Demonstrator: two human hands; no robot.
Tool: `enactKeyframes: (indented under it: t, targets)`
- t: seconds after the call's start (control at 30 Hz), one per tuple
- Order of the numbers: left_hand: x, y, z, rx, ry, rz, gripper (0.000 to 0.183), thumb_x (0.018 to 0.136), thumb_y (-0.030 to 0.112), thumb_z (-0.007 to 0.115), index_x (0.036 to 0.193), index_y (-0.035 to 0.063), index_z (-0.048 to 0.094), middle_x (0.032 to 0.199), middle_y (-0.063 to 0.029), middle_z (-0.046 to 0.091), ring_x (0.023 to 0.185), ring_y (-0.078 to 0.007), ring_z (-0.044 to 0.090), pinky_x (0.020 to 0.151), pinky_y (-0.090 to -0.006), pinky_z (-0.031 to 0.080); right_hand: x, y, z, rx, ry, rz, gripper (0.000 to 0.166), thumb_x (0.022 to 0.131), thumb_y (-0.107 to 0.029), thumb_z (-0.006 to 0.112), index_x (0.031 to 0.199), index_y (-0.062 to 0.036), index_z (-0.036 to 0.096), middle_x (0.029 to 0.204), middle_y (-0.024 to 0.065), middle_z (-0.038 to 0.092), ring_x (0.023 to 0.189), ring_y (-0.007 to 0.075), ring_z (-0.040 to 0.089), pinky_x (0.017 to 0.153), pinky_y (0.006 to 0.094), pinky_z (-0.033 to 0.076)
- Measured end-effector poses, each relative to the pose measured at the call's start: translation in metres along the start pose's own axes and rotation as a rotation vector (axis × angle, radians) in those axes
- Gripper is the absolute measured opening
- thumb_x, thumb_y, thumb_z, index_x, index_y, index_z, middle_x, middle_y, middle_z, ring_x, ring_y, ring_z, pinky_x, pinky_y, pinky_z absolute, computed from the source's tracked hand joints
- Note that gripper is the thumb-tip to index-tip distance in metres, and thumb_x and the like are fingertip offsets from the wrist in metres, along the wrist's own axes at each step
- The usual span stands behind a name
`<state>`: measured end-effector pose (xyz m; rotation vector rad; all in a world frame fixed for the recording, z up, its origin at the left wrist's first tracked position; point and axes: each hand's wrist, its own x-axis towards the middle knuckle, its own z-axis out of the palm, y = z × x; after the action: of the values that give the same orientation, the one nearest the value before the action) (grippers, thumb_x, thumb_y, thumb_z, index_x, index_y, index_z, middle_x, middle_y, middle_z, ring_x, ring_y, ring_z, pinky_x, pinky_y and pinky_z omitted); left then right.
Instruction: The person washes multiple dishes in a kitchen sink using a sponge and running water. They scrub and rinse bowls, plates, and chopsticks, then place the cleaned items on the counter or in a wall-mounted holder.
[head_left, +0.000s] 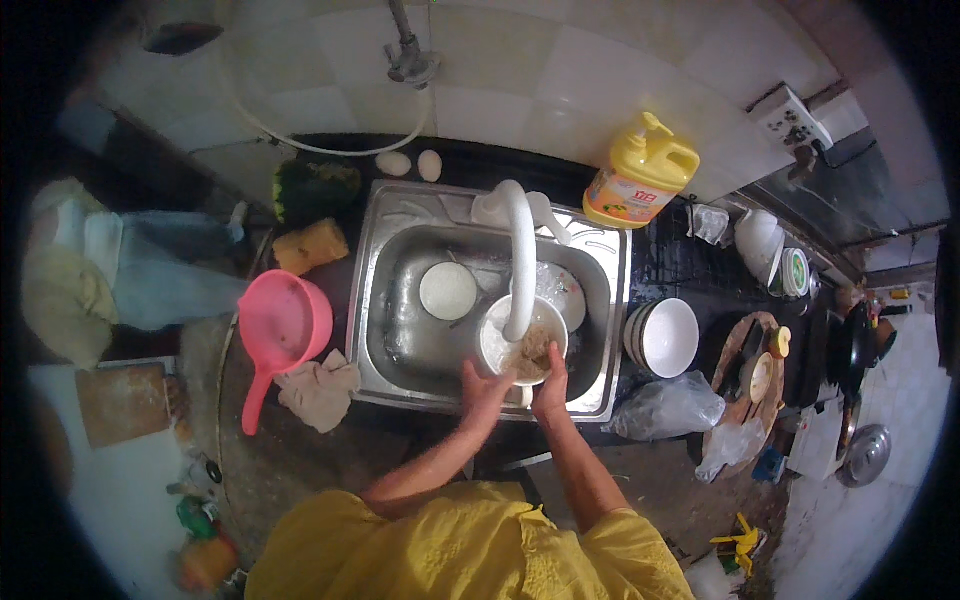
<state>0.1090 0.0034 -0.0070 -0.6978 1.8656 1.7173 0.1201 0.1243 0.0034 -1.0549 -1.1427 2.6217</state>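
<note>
Over the right half of the stainless steel sink (420, 358), I hold a white handled cup (491, 330) beneath the spout of the white faucet (517, 255). My left hand (486, 391) grips its left side and my right hand (552, 386) its right side. The cup's handle (524, 395) points toward me, between my wrists. Inside the cup is a brown clump (535, 351); I cannot tell whether it is a scouring pad or food residue. A round white dish (448, 291) lies on the sink floor. A patterned plate (564, 296) sits partly behind the cup.
Right of the sink stand stacked white bowls (670, 337), a plastic bag (667, 409) and a yellow detergent pump bottle (637, 176). To the left are a pink dipper (281, 322), a cloth (321, 390) and a sponge (310, 246). Two eggs (430, 166) lie behind the sink.
</note>
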Motion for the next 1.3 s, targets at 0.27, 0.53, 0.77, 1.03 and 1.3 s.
enactKeyframes:
  t: [0.27,0.53,0.77,1.03,1.3]
  targets:
    - [-0.019,-0.002,0.014,0.577,0.053,0.394,0.031,0.077,0.029,0.063,0.08,-0.0019,0.062,0.088,-0.0183,0.058,0.087,-0.0343,0.052,0.081,-0.0428,0.041,0.007,0.038,0.004,0.016,0.053,-0.05,0.049,0.086,-0.037,0.05,0.121,-0.0028,0.045,0.111,0.0104,0.055,0.099,0.0229,0.055,0.088,0.0367,0.043]
    - [0.006,0.034,-0.022,0.136,0.089,0.337,0.026,0.074,0.022,0.07,0.072,-0.002,0.06,0.084,-0.012,0.059,0.083,-0.0229,0.053,0.075,-0.0361,0.042,-0.011,0.021,0.015,0.139,-0.045,0.229,0.054,0.075,-0.013,0.055,0.126,-0.0014,0.039,0.12,0.0135,0.049,0.107,0.0281,0.051,0.094,0.0398,0.041]
    - [0.022,0.076,-0.049,-0.09,-0.042,0.187,0.022,0.076,0.019,0.07,0.076,-0.0021,0.064,0.071,0.0003,0.061,0.063,-0.005,0.049,0.055,-0.0228,0.04,0.002,-0.053,0.045,-1.646,-0.396,-0.367,0.038,0.085,-0.019,0.052,0.12,-0.0037,0.048,0.113,0.0214,0.053,0.113,0.0376,0.046,0.096,0.0414,0.036]
    - [0.035,0.07,-0.057,-0.11,-0.235,0.115,0.016,0.075,0.017,0.069,0.073,0.004,0.062,0.073,0.0016,0.057,0.067,-0.006,0.049,0.062,-0.023,0.04,0.06,0.026,0.055,-1.195,-0.365,0.072,0.038,0.091,-0.03,0.043,0.116,-0.0025,0.051,0.117,0.0215,0.055,0.109,0.0318,0.053,0.092,0.0354,0.04]
    - [0.053,0.054,-0.064,-0.071,-0.197,0.159,0.023,0.072,0.02,0.072,0.078,-0.0011,0.066,0.073,-0.0014,0.062,0.065,-0.0071,0.053,0.057,-0.0242,0.042,0.043,0.004,0.02,-1.357,-0.856,-0.257,0.021,0.084,-0.013,0.054,0.103,-0.0064,0.061,0.101,0.0151,0.059,0.093,0.028,0.059,0.084,0.0346,0.046]
